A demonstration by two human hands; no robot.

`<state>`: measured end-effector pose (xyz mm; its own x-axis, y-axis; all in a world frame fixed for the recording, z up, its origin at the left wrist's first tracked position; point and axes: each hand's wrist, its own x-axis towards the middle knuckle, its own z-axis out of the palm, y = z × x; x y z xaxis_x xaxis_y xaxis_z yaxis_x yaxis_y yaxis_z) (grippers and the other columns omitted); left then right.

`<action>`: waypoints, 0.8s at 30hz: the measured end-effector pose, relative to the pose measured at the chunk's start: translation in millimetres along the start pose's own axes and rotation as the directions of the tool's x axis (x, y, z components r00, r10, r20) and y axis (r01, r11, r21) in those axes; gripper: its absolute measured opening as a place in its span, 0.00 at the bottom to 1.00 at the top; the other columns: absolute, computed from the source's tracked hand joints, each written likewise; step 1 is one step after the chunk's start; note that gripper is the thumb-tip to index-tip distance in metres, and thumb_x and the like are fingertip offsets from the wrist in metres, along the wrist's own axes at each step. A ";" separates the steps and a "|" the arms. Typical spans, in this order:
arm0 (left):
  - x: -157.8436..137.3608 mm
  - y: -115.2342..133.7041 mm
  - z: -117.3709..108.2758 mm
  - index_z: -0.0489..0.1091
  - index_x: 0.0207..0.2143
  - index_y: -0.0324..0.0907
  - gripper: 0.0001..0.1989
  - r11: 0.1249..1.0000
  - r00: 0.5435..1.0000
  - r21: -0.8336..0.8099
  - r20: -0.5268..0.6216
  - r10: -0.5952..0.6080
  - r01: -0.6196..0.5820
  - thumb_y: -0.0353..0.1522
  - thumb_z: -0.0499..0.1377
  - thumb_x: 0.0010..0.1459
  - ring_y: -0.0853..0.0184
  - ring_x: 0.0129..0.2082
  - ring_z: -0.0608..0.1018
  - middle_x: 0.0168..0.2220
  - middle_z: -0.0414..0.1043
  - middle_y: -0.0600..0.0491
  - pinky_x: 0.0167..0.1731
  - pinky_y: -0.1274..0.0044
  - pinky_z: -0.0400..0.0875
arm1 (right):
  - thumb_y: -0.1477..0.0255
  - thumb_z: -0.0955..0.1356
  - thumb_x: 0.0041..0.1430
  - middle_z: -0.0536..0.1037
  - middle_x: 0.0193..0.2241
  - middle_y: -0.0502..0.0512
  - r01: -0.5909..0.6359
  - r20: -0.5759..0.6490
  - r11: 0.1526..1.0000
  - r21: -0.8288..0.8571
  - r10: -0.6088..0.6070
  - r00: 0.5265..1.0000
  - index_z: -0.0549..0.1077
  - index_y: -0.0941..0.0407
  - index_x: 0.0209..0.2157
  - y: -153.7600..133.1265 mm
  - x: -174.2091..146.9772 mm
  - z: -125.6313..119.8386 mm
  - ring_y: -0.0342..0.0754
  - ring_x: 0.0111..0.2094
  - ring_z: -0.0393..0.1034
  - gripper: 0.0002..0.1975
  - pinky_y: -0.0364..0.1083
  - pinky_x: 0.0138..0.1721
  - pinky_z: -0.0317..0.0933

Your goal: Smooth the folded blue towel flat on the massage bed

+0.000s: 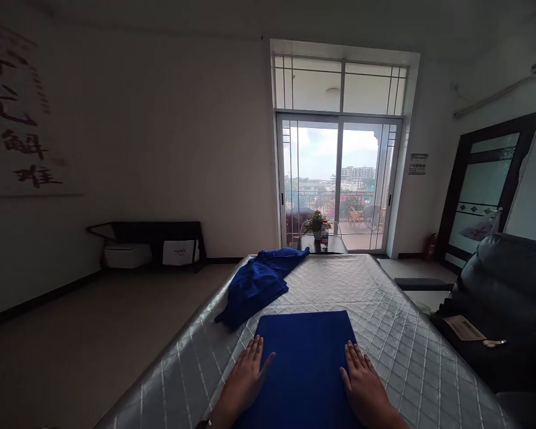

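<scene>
The left hand (245,378) lies flat and open on the left edge of a folded blue cloth (304,357), gripping nothing. The right hand (361,381) rests the same way on its right edge, fingers spread. The cloth sits near on a quilted grey mattress (384,304). Farther left lies a crumpled blue garment (259,283). A black sofa (504,286) stands right.
</scene>
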<state>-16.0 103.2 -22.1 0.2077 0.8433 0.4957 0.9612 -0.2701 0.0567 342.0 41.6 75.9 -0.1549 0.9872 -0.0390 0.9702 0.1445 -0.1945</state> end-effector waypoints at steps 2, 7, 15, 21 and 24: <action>2.8 4.9 -8.8 0.58 0.69 0.42 0.35 1.000 0.999 0.020 0.031 -0.020 0.020 0.52 0.38 0.70 0.54 0.67 0.66 0.67 0.65 0.43 0.63 0.58 0.65 | 0.62 0.50 0.70 0.45 0.72 0.58 -0.011 0.001 1.000 0.026 0.011 1.000 0.47 0.64 0.71 1.8 -1.5 4.9 0.51 0.73 0.36 0.34 0.55 0.72 0.36; 13.6 54.7 -38.9 0.55 0.70 0.37 0.36 0.999 0.997 0.034 0.073 -0.039 0.036 0.52 0.41 0.71 0.54 0.70 0.59 0.70 0.56 0.41 0.66 0.59 0.62 | 0.62 0.49 0.70 0.45 0.72 0.58 0.013 -0.036 0.999 0.040 -0.011 0.999 0.47 0.64 0.71 6.0 0.8 11.5 0.51 0.73 0.36 0.34 0.54 0.72 0.36; 31.2 202.4 -58.7 0.47 0.72 0.42 0.32 0.894 0.888 -0.327 0.238 0.393 -0.307 0.47 0.41 0.73 0.59 0.72 0.54 0.72 0.50 0.46 0.69 0.63 0.58 | 0.66 0.51 0.69 0.47 0.72 0.59 0.064 -0.059 0.998 -0.001 -0.064 0.996 0.52 0.62 0.70 14.2 4.3 20.2 0.52 0.73 0.38 0.32 0.56 0.71 0.38; 39.4 221.5 -56.9 0.43 0.73 0.43 0.31 0.878 0.890 -0.382 0.231 0.393 -0.288 0.45 0.39 0.74 0.60 0.72 0.52 0.73 0.48 0.48 0.69 0.64 0.56 | 0.66 0.51 0.69 0.45 0.72 0.56 0.098 -0.046 0.995 -0.016 -0.099 0.994 0.51 0.60 0.71 18.0 4.2 19.9 0.52 0.73 0.37 0.31 0.56 0.71 0.37; 30.2 191.1 -54.8 0.44 0.72 0.42 0.32 0.907 0.890 -0.324 0.278 0.362 -0.268 0.47 0.41 0.73 0.58 0.72 0.53 0.73 0.48 0.46 0.69 0.62 0.57 | 0.65 0.50 0.69 0.46 0.72 0.58 0.068 -0.050 0.998 0.006 -0.068 0.996 0.50 0.64 0.70 16.0 5.4 20.1 0.52 0.73 0.37 0.32 0.56 0.71 0.38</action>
<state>164.0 51.6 51.2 0.5833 0.7819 0.2202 0.7577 -0.6214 0.1993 353.0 47.9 52.9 -0.2106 0.9773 0.0234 0.9564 0.2110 -0.2021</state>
